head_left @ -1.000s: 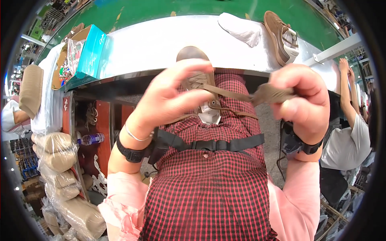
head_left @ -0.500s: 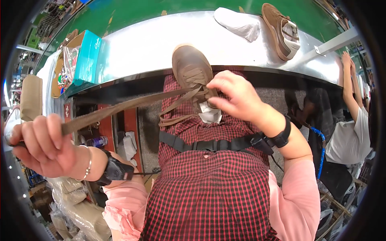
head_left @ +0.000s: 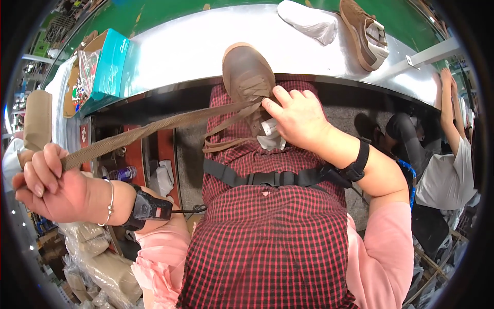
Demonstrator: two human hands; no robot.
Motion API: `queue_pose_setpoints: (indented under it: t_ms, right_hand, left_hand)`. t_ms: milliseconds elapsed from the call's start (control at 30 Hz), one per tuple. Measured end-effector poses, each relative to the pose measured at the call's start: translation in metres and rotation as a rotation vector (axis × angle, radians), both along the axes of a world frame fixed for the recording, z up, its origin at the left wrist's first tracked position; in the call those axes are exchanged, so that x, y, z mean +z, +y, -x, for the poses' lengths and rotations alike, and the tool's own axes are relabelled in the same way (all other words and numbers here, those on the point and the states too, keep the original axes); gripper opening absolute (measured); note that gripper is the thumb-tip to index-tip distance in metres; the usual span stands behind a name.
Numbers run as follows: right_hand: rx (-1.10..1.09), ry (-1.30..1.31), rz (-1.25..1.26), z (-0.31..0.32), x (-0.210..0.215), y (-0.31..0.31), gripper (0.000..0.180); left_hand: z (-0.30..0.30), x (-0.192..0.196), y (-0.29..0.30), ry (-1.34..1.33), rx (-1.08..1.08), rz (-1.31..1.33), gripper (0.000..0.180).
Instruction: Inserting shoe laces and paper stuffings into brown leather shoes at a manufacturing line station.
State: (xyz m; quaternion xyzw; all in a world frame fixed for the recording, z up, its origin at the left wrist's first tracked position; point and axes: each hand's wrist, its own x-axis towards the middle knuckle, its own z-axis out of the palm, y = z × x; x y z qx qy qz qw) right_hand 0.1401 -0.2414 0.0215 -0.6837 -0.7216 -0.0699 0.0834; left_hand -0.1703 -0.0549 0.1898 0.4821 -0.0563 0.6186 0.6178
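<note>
A brown lace-up shoe (head_left: pixel 247 67) rests toe-away at the table's near edge, over my lap. Its flat brown shoelace (head_left: pixel 154 127) runs taut from the eyelets out to the far left. My left hand (head_left: pixel 62 188) is closed around that end of the lace, fingers curled. At the shoe's right side, my right hand (head_left: pixel 303 118) pinches the eyelet edge between thumb and fingers, which hide that part of the upper. White paper (head_left: pixel 272 140) sticks out of the shoe opening. Another loop of lace hangs left of the shoe.
On the metal table (head_left: pixel 195 46) lie a white-wrapped bundle (head_left: pixel 309 23) and a second brown shoe (head_left: pixel 363 36). A teal box (head_left: pixel 110 64) holding small packets stands at the left. A metal bar (head_left: pixel 432 54) crosses at right, near another person's arms (head_left: pixel 446 103).
My right hand has closed in on the shoe's eyelet edge. My left hand has shifted slightly, keeping the lace stretched. Shoe and table items sit a little higher in view.
</note>
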Motion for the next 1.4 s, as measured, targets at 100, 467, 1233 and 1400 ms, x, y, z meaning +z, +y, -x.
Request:
queue_pose_setpoints:
  t_ms: [100, 467, 1233, 1400]
  right_hand:
    - [0.007, -0.046, 0.147, 0.004, 0.002, 0.007, 0.038]
    - [0.052, 0.129, 0.447, -0.009, 0.006, 0.030, 0.014]
    - [0.061, 0.168, 0.011, -0.008, -0.020, 0.002, 0.010]
    - [0.080, 0.171, 0.023, -0.008, -0.022, 0.004, 0.012]
  left_hand:
    - [-0.008, -0.012, 0.000, 0.054, -0.016, -0.002, 0.021]
    - [-0.127, -0.127, -0.055, 0.785, 0.078, 0.315, 0.027]
    - [-0.155, -0.178, -0.064, 1.191, 0.193, -0.489, 0.024]
    - [-0.167, -0.171, -0.078, 1.192, 0.161, -0.607, 0.019]
